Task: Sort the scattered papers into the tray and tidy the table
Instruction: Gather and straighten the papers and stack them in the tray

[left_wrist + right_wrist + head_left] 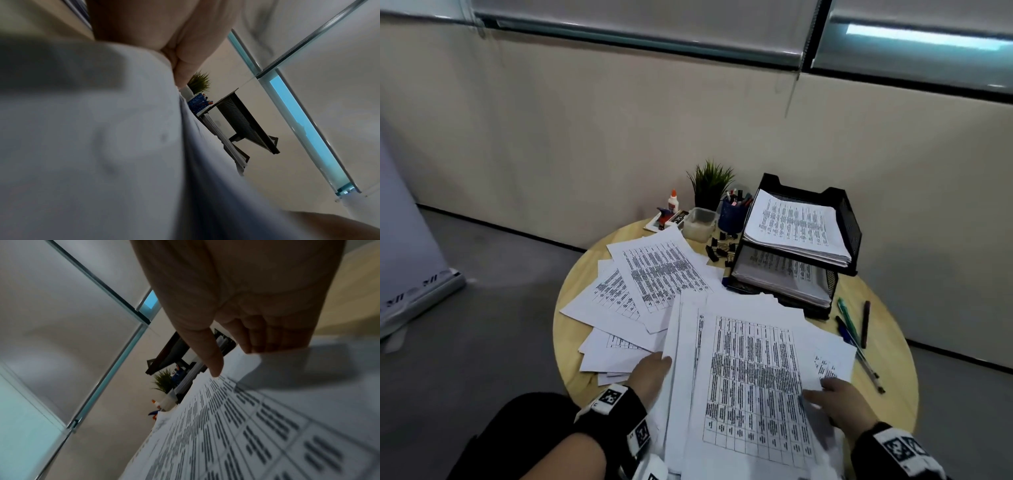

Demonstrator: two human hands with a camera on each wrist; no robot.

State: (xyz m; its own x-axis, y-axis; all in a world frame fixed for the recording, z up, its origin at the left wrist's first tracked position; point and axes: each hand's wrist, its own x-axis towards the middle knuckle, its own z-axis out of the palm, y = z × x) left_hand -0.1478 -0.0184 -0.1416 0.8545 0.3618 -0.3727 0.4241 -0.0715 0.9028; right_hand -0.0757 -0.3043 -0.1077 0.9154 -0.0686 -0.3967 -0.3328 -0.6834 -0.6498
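A loose stack of printed table sheets [750, 377] is held up over the near side of the round wooden table [893, 353]. My left hand [652, 371] grips the stack's left edge, fingers hidden behind the paper [92, 129]. My right hand [839, 397] holds the right edge, with its thumb [211, 360] pressing on the printed top sheet [257, 426] and the fingers curled at the paper's edge. More sheets [654, 274] lie fanned out on the table's left half. A black two-tier mesh tray [851, 219] at the back right has paper piles on both levels.
Several pens [851, 325] lie right of the tray's front. Black binder clips [719, 250] are scattered left of the tray. Behind them stand a blue pen cup [732, 214], a potted plant [710, 185], a clear plastic box [700, 222] and a glue bottle [673, 200].
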